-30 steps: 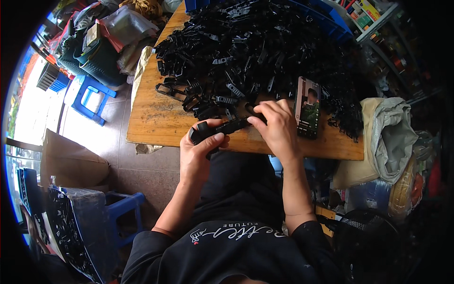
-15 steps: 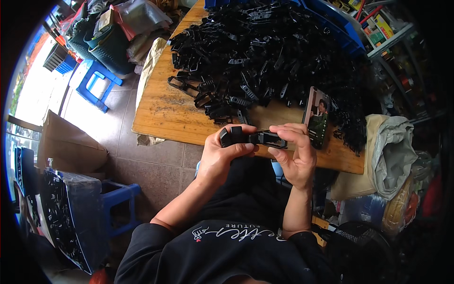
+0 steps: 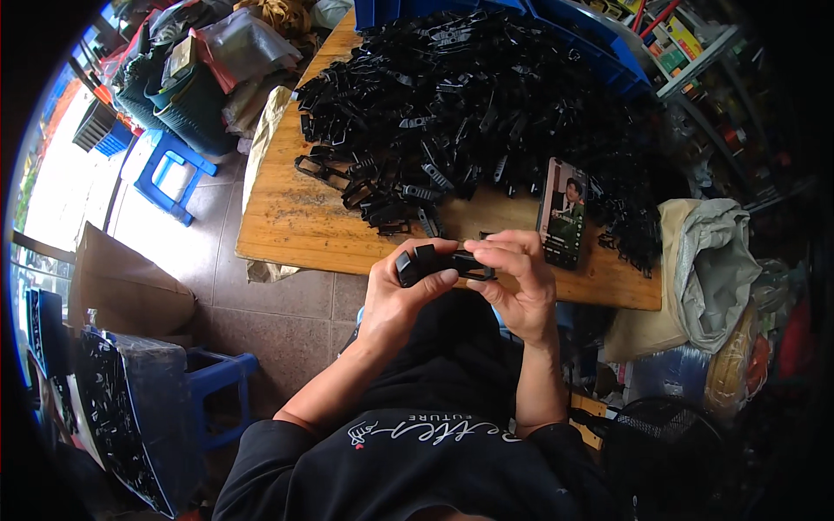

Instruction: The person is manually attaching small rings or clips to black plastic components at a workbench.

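Over the table's near edge, both hands hold a black plastic part with an open frame at its right end. My left hand (image 3: 393,295) is closed round the blocky left end of the black plastic part (image 3: 424,259), thumb along its near side. My right hand (image 3: 526,291) has its fingers bent over the frame end, thumb below; the fingers hide much of it. Just beyond lies a large heap of similar black plastic parts (image 3: 469,104) on the wooden table (image 3: 300,217). To the right of my right hand is a phone (image 3: 565,213) with its screen lit.
Blue bins (image 3: 599,43) stand behind the heap. A lined sack (image 3: 712,269) is at the table's right side. On the left are a blue stool (image 3: 174,178), a cardboard box (image 3: 130,278) and a dark green basket (image 3: 191,113). A black mesh fan (image 3: 665,443) sits low right.
My right hand has come closer to my left, its fingers now farther over the frame end of the part. The whole view has shifted slightly; the left hand keeps its hold.
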Demonstrator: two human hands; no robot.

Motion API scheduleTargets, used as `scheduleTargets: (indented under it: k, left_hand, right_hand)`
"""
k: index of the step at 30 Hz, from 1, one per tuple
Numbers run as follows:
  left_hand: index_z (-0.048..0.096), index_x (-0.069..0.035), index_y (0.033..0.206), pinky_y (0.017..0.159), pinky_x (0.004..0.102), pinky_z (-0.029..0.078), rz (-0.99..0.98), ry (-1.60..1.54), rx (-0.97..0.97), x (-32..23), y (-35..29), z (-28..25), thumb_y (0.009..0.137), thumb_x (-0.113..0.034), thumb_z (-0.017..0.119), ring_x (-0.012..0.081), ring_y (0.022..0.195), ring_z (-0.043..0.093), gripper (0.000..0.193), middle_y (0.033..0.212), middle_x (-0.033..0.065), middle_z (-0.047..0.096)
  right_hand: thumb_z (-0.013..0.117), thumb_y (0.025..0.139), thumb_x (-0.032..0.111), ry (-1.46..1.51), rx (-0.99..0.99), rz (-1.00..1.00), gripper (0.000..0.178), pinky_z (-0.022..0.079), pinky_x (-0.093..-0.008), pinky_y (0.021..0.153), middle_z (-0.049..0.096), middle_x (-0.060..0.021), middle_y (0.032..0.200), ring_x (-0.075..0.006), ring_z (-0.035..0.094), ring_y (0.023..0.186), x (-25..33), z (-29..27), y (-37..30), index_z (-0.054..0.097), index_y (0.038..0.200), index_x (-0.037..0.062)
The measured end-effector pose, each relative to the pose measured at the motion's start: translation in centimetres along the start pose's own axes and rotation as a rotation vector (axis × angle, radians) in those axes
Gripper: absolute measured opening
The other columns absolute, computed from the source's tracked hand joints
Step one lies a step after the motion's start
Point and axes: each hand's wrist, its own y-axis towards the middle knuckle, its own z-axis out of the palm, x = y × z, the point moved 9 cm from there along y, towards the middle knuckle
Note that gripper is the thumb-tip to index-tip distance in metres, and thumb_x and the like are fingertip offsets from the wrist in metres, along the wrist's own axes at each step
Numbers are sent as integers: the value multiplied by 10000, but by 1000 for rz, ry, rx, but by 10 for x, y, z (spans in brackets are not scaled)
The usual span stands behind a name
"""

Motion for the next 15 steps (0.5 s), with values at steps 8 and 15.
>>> scheduleTargets:
  k: [8,15]
  left_hand:
    - [566,-36,920,534,192,409,55,-26,-84,-11,-10,-16,637,0,746,82,574,524,337,690,13,570]
    - [559,-41,965,607,196,431,89,-87,-3,-19,-17,-7,659,6,713,85,658,541,346,766,23,590]
  right_hand:
    - [590,848,391,480,145,445,457,377,-199,611,560,-8,860,-59,460,660,-21,23,-21,583,1041,-23]
    - [596,865,191,269,27,223,266,404,-208,656,563,-47,851,-87,504,735,7,18,-22,587,1017,-27]
